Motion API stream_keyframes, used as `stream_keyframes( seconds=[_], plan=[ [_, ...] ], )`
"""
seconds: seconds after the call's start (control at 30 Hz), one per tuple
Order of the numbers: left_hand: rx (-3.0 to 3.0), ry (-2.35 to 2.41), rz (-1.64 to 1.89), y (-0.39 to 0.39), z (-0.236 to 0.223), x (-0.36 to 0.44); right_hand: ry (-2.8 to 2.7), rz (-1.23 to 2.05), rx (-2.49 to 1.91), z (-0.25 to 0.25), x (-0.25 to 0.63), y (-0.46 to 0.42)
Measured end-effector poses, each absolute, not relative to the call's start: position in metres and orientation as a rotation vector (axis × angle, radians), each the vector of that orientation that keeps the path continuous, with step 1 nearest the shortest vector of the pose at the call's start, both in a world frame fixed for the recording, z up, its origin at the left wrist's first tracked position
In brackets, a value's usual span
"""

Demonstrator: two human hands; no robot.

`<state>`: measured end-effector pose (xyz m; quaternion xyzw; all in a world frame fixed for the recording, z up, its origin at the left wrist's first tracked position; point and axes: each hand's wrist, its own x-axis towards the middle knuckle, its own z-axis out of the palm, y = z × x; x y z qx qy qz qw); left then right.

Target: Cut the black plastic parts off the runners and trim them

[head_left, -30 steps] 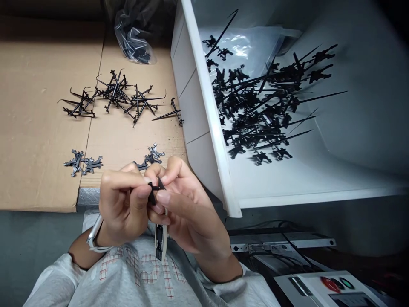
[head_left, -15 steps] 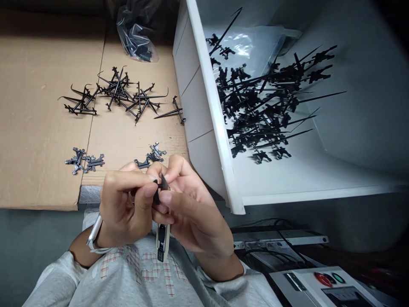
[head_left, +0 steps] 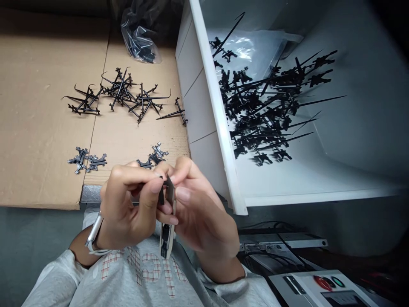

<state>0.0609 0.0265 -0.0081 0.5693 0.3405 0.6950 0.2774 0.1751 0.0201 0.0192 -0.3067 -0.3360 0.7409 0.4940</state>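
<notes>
My left hand (head_left: 128, 209) is closed, pinching a small black plastic part (head_left: 161, 194) between thumb and fingers. Wrapped in my right hand (head_left: 206, 217) is a utility knife (head_left: 167, 241), its handle pointing down towards my shirt. The blade (head_left: 170, 189) points up and lies right beside the black part; whether the edge touches it I cannot tell. My fingers cover much of both items. Just beyond my hands, small black brackets (head_left: 96, 162) lie in two little groups near the table's front edge.
Thin black stemmed parts (head_left: 119, 89) are heaped on the cardboard (head_left: 47, 128). A clear plastic bag (head_left: 139, 42) lies behind them. On the right stands a white bin (head_left: 234, 187) with many black assembled pieces (head_left: 262, 102). Below it is a control box (head_left: 306, 285) with red and green buttons.
My right thumb has shifted right, away from the black part, and more of the blade shows. Both hands sit slightly further right in view, still holding the same items.
</notes>
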Motion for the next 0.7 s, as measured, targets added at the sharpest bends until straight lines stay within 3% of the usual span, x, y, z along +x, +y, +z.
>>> stream_keyframes(
  seconds=[0.27,0.7],
  plan=[
    [1.485,1.029,1.841,0.023,-0.003,0.061,-1.406,0.767,-0.745,0.004,0.182,0.012],
    [1.509,1.076,1.699,0.023,0.011,0.063,-1.519,0.588,-0.671,0.003,0.180,0.020]
  ],
)
